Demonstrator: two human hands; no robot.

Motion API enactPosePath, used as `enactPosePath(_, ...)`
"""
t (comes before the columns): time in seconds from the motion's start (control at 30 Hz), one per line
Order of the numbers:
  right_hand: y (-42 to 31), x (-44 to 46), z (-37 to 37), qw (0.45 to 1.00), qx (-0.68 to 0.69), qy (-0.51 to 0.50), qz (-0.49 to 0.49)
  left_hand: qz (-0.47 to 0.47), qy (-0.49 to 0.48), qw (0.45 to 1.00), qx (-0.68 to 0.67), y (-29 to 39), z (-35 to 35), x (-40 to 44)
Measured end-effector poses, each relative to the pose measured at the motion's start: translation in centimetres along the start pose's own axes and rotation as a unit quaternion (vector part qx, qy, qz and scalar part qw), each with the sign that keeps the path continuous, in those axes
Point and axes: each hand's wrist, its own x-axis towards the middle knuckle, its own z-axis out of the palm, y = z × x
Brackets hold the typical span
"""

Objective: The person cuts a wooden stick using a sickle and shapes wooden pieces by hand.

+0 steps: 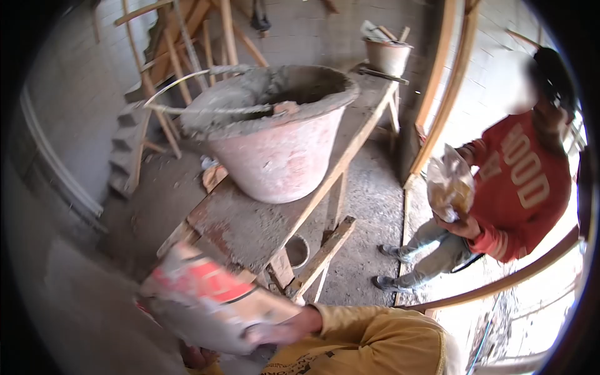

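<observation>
A stiff-looking sheet with red and tan print, perhaps cardboard or cement-bag paper, is tilted in front of my body and blurred by motion. Grey smears cover its lower part. My right hand, at the end of a yellow sleeve, grips its lower right edge. Under the sheet's lower edge only a bit of my left hand shows; its fingers are hidden and blurred. Beyond the sheet, a large pinkish tub with a wire handle stands on a plank platform. Grey mortar coats its rim and inside.
On the right a person in a red sweatshirt holds a clear plastic bag with something yellowish inside. A smaller bucket stands at the platform's far end. A round container sits below. Timber props lean at the back left.
</observation>
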Motion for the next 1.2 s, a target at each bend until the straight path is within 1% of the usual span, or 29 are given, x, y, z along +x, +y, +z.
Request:
enactPosePath(0.03,-2.8,-0.8,-1.4,0.996,0.074,0.045,-0.017,-0.031,-0.011,0.999,0.008,-0.3,-0.4,0.9)
enactPosePath(0.07,-3.8,-2.9,-3.4,0.987,0.062,0.127,0.073,-0.064,-0.029,0.997,0.019,-0.6,-0.8,2.1)
enactPosePath(0.13,-5.5,-4.7,-4.4,0.946,0.068,0.314,0.043,-0.137,-0.065,0.988,0.026,-1.3,-2.1,4.6)
enactPosePath(0.17,-6.1,-5.1,-4.5,0.920,0.082,0.384,0.015,-0.163,-0.087,0.982,0.030,-0.7,-1.1,5.0)
enactPosePath(0.2,-6.8,-5.5,-5.0,0.891,0.088,0.445,-0.017,-0.175,0.018,0.975,0.138,-1.3,0.4,5.3)
enactPosePath(0.23,-6.1,-6.8,-6.8,0.876,0.141,0.457,-0.063,-0.214,0.100,0.954,0.183,-2.2,-0.7,6.0)
enactPosePath(0.27,-6.6,-7.6,-8.0,0.863,0.119,0.486,-0.074,-0.246,0.122,0.924,0.266,-3.7,-4.1,6.5)
enactPosePath(0.3,-7.1,-7.3,-9.0,0.828,0.055,0.550,-0.098,-0.272,0.146,0.886,0.345,-5.6,-8.1,6.8)
enactPosePath(0.4,-8.7,-6.8,-14.0,0.764,0.049,0.621,-0.170,-0.400,0.150,0.822,0.377,-10.2,-14.7,5.9)
enactPosePath(0.43,-9.1,-6.9,-16.6,0.763,0.006,0.618,-0.192,-0.433,0.165,0.805,0.369,-11.4,-15.4,4.9)
enactPosePath(0.47,-10.2,-6.7,-18.9,0.750,-0.040,0.632,-0.191,-0.432,0.147,0.791,0.407,-11.9,-14.2,4.2)
enactPosePath(0.5,-12.2,-4.4,-19.3,0.748,-0.028,0.634,-0.193,-0.434,0.134,0.774,0.441,-12.4,-12.4,3.4)
enactPosePath(0.53,-14.3,-3.2,-20.4,0.783,-0.135,0.581,-0.176,-0.428,0.120,0.788,0.427,-13.1,-12.1,2.7)
enactPosePath(0.57,-14.9,-4.6,-25.7,0.784,-0.160,0.573,-0.180,-0.420,0.132,0.799,0.409,-14.5,-13.1,2.0)
enactPosePath(0.6,-17.6,-3.9,-28.3,0.885,0.012,0.449,-0.120,-0.413,0.143,0.810,0.391,-16.0,-14.1,1.1)
enactPosePath(0.63,-18.5,-1.8,-30.0,0.853,0.019,0.512,-0.094,-0.371,0.124,0.838,0.382,-18.9,-16.5,0.4)
enactPosePath(0.67,-18.9,-0.8,-32.4,0.850,0.019,0.513,-0.118,-0.325,0.093,0.858,0.387,-19.8,-17.8,0.4)
enactPosePath(0.7,-18.9,0.5,-35.2,0.877,0.014,0.460,-0.137,-0.318,0.108,0.863,0.378,-19.7,-17.3,0.1)
enactPosePath(0.77,-18.6,2.6,-41.6,0.888,0.011,0.429,-0.163,-0.408,0.124,0.809,0.405,-18.3,-15.6,-0.1)
enactPosePath(0.8,-18.2,4.5,-43.6,0.889,0.044,0.429,-0.154,-0.406,0.133,0.812,0.397,-18.3,-15.6,-0.3)
enactPosePath(0.87,-15.6,5.7,-46.8,0.889,-0.154,0.417,-0.113,-0.389,0.164,0.807,0.414,-18.4,-16.1,-0.5)
enactPosePath(0.9,-14.3,6.2,-47.8,0.919,-0.075,0.381,-0.073,-0.383,0.183,0.811,0.403,-18.5,-16.1,-0.6)
enactPosePath(0.93,-12.1,6.2,-50.4,0.937,0.043,0.337,-0.078,-0.387,0.188,0.806,0.408,-18.3,-16.3,-0.6)
enactPosePath(0.97,-10.9,5.9,-51.2,0.933,0.049,0.353,-0.055,-0.393,0.190,0.799,0.414,-17.8,-16.2,-0.5)
enactPosePath(1.0,-9.8,5.7,-50.9,0.923,0.046,0.380,-0.031,-0.359,0.187,0.821,0.403,-15.6,-13.4,-0.2)
enactPosePath(1.03,-9.2,5.1,-50.6,0.914,0.036,0.403,-0.008,-0.359,0.189,0.821,0.402,-15.5,-13.9,-0.3)
enactPosePath(1.1,-8.7,3.1,-49.4,0.898,0.025,0.440,0.016,-0.319,0.178,0.850,0.379,-16.0,-14.8,0.1)
enactPosePath(1.13,-8.6,1.9,-48.1,0.886,0.015,0.462,0.021,-0.329,0.153,0.848,0.387,-16.0,-15.3,0.4)
enactPosePath(1.2,-9.1,0.1,-43.5,0.861,-0.001,0.508,0.021,-0.396,0.148,0.817,0.392,-15.1,-16.5,1.0)
